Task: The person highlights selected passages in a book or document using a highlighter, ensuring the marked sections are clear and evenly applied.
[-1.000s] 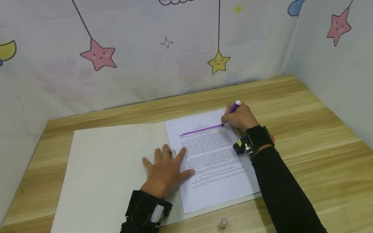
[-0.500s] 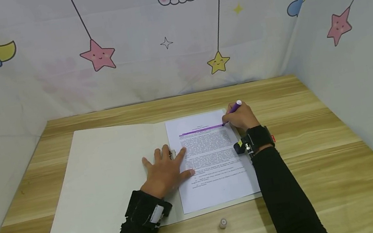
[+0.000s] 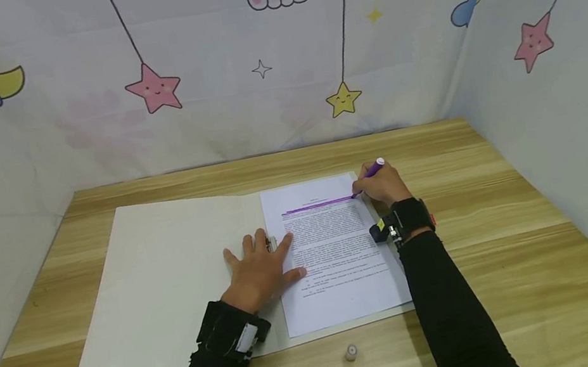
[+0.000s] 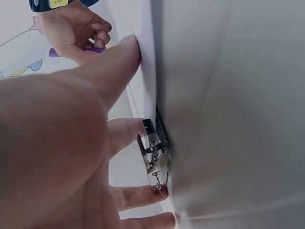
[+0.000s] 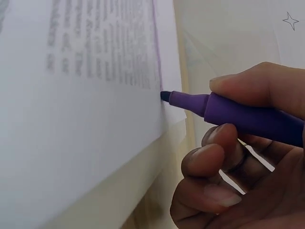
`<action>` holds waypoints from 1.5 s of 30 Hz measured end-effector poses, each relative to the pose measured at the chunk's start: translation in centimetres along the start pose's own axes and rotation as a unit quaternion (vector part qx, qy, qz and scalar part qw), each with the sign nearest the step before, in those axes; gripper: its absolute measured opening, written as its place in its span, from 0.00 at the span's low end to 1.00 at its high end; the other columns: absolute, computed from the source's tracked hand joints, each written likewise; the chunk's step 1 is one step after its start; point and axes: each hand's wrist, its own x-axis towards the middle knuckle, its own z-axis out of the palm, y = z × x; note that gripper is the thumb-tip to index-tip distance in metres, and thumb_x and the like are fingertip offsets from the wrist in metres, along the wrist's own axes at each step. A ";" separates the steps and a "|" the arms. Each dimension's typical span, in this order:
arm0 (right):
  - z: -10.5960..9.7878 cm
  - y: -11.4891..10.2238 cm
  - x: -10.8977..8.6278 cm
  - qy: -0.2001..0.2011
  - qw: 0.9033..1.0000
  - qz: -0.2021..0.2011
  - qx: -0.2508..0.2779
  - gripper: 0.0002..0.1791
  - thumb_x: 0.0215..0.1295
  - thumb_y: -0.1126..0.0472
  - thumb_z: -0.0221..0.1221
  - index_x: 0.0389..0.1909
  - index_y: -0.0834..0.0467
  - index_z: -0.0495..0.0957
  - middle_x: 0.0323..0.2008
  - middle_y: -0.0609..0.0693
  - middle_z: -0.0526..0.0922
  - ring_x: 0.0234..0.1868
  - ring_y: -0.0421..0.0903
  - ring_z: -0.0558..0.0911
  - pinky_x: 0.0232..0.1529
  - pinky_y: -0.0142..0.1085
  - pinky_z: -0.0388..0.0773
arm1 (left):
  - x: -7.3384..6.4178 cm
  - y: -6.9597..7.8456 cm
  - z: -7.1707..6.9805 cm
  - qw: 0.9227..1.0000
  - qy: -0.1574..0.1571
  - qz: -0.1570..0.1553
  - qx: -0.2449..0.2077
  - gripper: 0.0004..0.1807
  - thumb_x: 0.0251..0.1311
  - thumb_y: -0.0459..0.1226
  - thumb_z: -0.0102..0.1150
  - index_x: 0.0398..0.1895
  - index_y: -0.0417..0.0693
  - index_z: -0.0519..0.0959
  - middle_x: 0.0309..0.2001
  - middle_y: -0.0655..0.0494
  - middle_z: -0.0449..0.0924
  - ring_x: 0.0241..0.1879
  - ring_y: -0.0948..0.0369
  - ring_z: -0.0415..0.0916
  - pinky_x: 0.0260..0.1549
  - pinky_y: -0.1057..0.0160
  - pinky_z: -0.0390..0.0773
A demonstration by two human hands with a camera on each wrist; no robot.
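A person's right hand (image 3: 385, 185) holds a purple marker (image 5: 252, 114) in a pinching grip, fingers and thumb curled about the barrel, its dark tip at the right end of a purple line (image 3: 317, 205) near the top of a printed sheet (image 3: 345, 307). The left hand (image 3: 257, 276) lies with fingers spread, its grip wide and grasping nothing, the thumb on the sheet's left part beside a metal clip (image 4: 152, 148). The sheet rests on the right side of an unfolded white folder (image 3: 161, 294), flat on a wood-grain bench (image 3: 528, 275). A small grey cap-like piece (image 3: 351, 352) sits near the folder's lower edge.
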 end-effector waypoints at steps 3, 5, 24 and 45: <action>-0.6 0.3 -0.2 -0.026 0.995 0.005 0.098 0.10 0.60 0.64 0.68 0.28 0.62 0.75 0.24 0.52 0.73 0.26 0.47 0.71 0.23 0.35 0.64 | -0.1 -0.1 0.1 1.000 -0.004 -0.002 0.000 0.42 0.62 0.65 0.57 0.77 0.62 0.64 0.66 0.34 0.59 0.66 0.36 0.56 0.56 0.22 0.54; -1.1 0.3 -0.3 -0.035 0.981 0.006 0.193 0.08 0.62 0.65 0.67 0.31 0.63 0.77 0.27 0.55 0.76 0.26 0.47 0.73 0.23 0.33 0.68 | -0.1 -0.2 0.1 1.000 -0.006 -0.003 0.000 0.42 0.61 0.65 0.57 0.77 0.62 0.63 0.67 0.34 0.59 0.66 0.36 0.56 0.56 0.21 0.53; 9.4 -4.6 -1.7 -0.118 0.978 -0.092 0.143 0.07 0.63 0.60 0.70 0.37 0.57 0.82 0.27 0.52 0.78 0.24 0.46 0.73 0.28 0.37 0.71 | 0.3 -0.4 0.1 1.000 -0.014 -0.007 0.014 0.43 0.60 0.67 0.56 0.77 0.65 0.63 0.68 0.35 0.59 0.67 0.36 0.55 0.56 0.22 0.53; 10.5 -4.2 -1.8 -0.122 0.984 -0.078 0.099 0.06 0.62 0.61 0.68 0.35 0.58 0.81 0.23 0.53 0.80 0.23 0.45 0.75 0.27 0.34 0.70 | 0.2 -0.4 0.2 1.000 -0.024 -0.007 0.010 0.42 0.62 0.68 0.53 0.77 0.66 0.63 0.68 0.35 0.58 0.67 0.36 0.55 0.56 0.22 0.53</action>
